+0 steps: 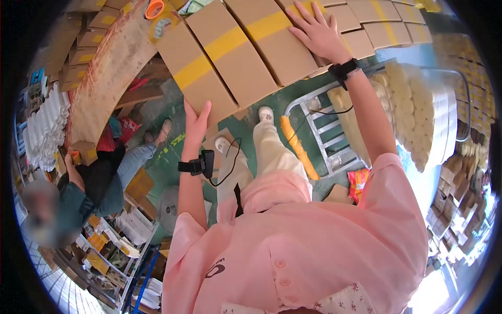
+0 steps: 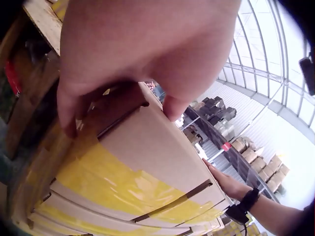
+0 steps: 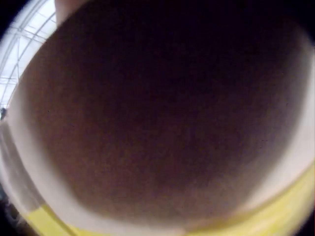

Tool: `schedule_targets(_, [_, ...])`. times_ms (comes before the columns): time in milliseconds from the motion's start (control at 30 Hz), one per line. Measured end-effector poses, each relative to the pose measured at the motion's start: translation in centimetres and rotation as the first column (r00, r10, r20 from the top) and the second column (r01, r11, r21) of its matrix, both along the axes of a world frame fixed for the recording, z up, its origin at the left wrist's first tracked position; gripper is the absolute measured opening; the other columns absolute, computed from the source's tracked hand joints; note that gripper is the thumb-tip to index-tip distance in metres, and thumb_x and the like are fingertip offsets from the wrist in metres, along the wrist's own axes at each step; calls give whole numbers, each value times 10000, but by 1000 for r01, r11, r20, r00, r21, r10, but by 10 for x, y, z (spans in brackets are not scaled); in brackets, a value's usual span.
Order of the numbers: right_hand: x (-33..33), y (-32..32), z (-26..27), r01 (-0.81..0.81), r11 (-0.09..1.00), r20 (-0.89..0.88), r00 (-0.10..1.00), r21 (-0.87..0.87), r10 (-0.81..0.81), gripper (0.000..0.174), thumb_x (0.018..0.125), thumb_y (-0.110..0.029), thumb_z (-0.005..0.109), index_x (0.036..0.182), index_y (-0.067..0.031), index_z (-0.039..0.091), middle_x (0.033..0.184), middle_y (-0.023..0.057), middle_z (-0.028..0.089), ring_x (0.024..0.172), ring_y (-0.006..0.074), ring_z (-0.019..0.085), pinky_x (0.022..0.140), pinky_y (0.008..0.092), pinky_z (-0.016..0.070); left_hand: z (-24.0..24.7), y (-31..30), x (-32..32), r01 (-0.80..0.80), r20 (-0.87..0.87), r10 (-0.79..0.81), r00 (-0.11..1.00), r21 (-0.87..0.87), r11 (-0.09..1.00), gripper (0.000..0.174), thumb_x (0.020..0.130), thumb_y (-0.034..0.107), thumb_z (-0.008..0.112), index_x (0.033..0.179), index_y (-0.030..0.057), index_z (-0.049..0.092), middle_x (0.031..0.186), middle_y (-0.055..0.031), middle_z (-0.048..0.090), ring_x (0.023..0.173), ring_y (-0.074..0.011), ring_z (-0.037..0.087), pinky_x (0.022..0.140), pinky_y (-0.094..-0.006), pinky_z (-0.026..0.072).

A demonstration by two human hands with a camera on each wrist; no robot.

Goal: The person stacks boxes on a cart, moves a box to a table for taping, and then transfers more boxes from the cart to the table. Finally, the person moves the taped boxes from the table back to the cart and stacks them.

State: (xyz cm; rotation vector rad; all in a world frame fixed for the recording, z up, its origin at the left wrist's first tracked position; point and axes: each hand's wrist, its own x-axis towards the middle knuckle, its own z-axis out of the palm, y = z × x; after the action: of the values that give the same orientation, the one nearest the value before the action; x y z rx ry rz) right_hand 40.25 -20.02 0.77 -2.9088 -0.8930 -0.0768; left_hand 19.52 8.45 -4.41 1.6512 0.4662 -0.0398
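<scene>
Two hands — left (image 1: 195, 124) gripping one box (image 1: 184, 57), right (image 1: 323, 36) flat on another (image 1: 276, 49) — are near a metal cart (image 1: 317, 137).

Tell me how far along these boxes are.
The boxes look closed: yellow tape crosses their tops. The left hand grips the end box by its near end while the right hand lies flat farther along, perhaps lining them up. Narrow gaps show between some, so straightening may be left; I can't tell what follows.
</scene>
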Motion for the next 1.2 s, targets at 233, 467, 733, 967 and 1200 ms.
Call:
schedule_targets(233, [-4, 5, -19, -73, 990, 10, 997, 120, 72, 511, 896, -366, 342, 1287, -37, 337, 1376, 101, 283, 1288, 274, 213, 1031, 479, 145, -5, 5, -1, 49, 22, -51, 998, 52, 997, 570, 851, 133, 526, 1307, 8, 207, 1253, -108, 373, 1142, -192, 375, 954, -310, 309])
schedule_targets(467, [-19, 9, -23, -11, 968, -16, 1000, 250, 16, 457, 884, -287, 398, 1254, -20, 379, 1315, 147, 366, 1246, 304, 289, 1033, 412, 196, -4, 27, -6, 145, -22, -148, 989, -104, 984, 568, 860, 118, 508, 1329, 5, 207, 1267, -106, 376, 1145, -181, 392, 960, -297, 308])
schedule_targets(733, [-130, 10, -67, 153, 771, 210, 913, 618, -350, 331, 845, -192, 513, 1159, -88, 513, 1145, 171, 514, 1059, 318, 491, 889, 375, 389, -32, 85, -37, 249, -87, -253, 964, -52, 967, 527, 901, 236, 448, 1327, 8, 237, 1317, -124, 351, 1191, -206, 375, 958, -341, 334])
schedule_targets(967, [-324, 59, -93, 619, 544, -170, 734, 566, -658, 170, 820, -104, 523, 957, -20, 577, 898, 150, 588, 835, 306, 559, 738, 357, 444, -53, 212, -130, 367, -149, -353, 924, 79, 927, 429, 853, 218, 549, 1211, 16, 426, 1197, -142, 485, 1040, -200, 510, 860, -295, 409])
schedule_targets(1200, [-445, 139, -158, 566, 822, -504, 729, 63, -463, 181, 811, -179, 500, 785, -15, 573, 746, 177, 576, 726, 338, 563, 632, 415, 443, -94, 348, -266, 464, -404, -322, 856, 326, 824, 445, 792, 337, 591, 1065, -9, 532, 943, -158, 611, 880, -219, 594, 766, -302, 455])
